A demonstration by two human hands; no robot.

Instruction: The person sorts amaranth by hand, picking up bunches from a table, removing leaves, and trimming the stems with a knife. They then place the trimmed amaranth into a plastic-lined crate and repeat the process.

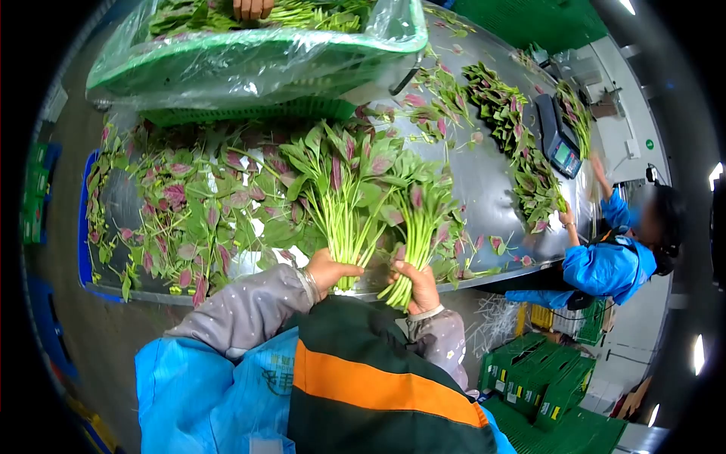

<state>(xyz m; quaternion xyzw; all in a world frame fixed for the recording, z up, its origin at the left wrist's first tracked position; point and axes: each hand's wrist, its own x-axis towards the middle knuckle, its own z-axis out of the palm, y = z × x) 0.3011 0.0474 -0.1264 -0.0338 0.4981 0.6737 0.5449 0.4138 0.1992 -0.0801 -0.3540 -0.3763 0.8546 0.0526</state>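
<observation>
Near the front edge of the metal table, my left hand point(331, 271) is closed round the lower stems of a bunch of amaranth greens point(342, 200), its thumb lying across them. Beside it, my right hand point(417, 286) grips a second, slimmer bunch of amaranth greens point(417, 219) by the stems, whose cut ends stick out below the fist. Both bunches point away from me, leaves outward, and their leaves overlap. Loose amaranth leaves and stems point(181, 219) lie spread over the table to the left of my hands.
A plastic-lined green crate point(257, 68) of greens stands at the back, with another person's hand point(252, 8) in it. At right, a co-worker in blue point(609, 261) reaches toward laid-out bunches point(522, 151) beside a scale point(560, 147). Green crates point(537, 374) stand on the floor.
</observation>
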